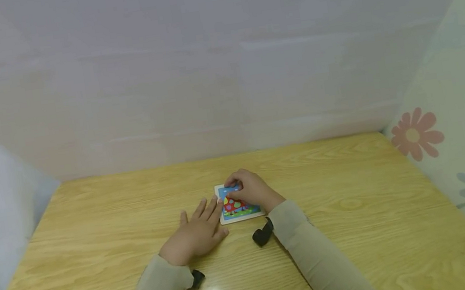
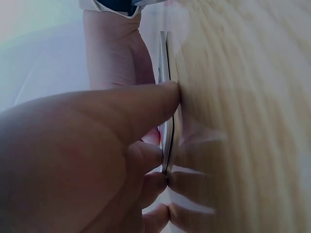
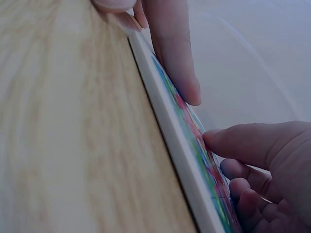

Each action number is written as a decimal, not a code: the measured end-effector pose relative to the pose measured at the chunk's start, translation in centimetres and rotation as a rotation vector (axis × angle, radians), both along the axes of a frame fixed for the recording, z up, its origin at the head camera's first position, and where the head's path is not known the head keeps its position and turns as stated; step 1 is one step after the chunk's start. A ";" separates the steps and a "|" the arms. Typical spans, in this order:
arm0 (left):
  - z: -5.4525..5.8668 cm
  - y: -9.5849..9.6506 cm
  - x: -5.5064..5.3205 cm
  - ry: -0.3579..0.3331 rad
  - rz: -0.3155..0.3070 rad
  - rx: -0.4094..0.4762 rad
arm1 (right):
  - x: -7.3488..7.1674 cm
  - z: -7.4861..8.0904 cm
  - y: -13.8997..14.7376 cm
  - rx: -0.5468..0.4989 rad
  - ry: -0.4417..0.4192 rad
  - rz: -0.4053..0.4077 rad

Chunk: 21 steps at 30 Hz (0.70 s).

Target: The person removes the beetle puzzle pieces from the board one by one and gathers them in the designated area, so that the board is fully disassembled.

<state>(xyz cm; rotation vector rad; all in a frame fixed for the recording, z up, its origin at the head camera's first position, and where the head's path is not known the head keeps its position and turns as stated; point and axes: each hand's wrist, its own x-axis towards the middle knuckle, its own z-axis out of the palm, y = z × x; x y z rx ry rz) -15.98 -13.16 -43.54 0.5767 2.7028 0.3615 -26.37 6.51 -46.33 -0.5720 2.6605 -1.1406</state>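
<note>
Your wood-grained table point(image 1: 364, 196) carries a picture board point(image 1: 236, 209) near its middle; your left hand point(image 1: 200, 231), fingers spread, touches its left edge, probably steadying it, while your right hand point(image 1: 252, 190) bends over its face, any pinch unclear.

Right hand point(image 1: 253, 190) hides part of picture board point(image 1: 239, 215); we can't tell whether it pinches anything. Print point(image 3: 187, 124) seems blurred in right wrist view. Head view's bottom edge crops sleeves point(image 1: 326, 255).
</note>
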 end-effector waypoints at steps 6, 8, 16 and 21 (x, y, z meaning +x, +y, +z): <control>0.0 -0.2 -0.2 -0.012 -0.011 0.001 | -0.1 0.1 -0.1 0.005 -0.021 -0.010; 0.0 -0.2 -0.2 -0.015 -0.012 0.003 | -0.2 0.1 -0.1 0.005 -0.019 -0.006; 0.2 -0.1 -0.3 -0.028 -0.015 0.010 | -0.5 -0.2 0.2 -0.019 -0.014 0.015; 0.4 0.1 -0.1 -0.027 -0.012 0.010 | -0.4 -0.3 0.3 -0.029 -0.011 0.020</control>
